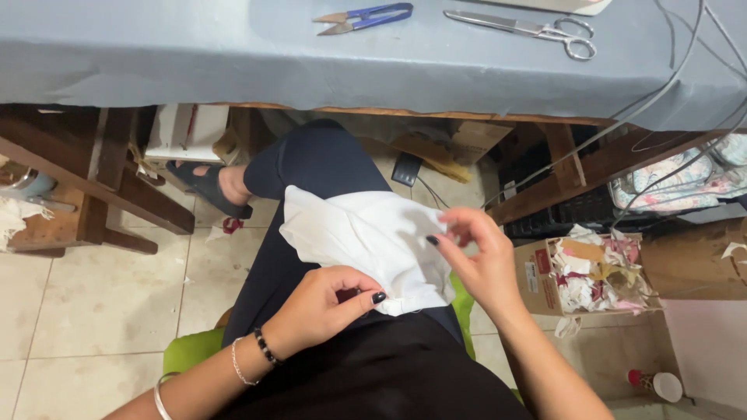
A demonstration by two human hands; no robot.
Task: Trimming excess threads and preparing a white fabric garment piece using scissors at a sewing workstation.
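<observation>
Matt white cloth [366,237], shiny metal scissors [529,29] on smooth grey fabric table cover [156,54], glossy floor tiles [93,303].

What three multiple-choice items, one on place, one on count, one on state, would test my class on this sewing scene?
1. Where does the white cloth lie?
A. On the lap
B. On the table
C. In the box

2. How many cutting tools lie on the table?
A. One
B. Two
C. Four

3. What are the hands doing?
A. Both hang free
B. Both pinch the cloth
C. One holds scissors

Answers:
1 A: the cloth rests on the dark trousers below the table edge.
2 B: blue snips and steel scissors are there.
3 B: the left hand grips the cloth's lower edge and the right hand pinches it with its fingers.
</observation>
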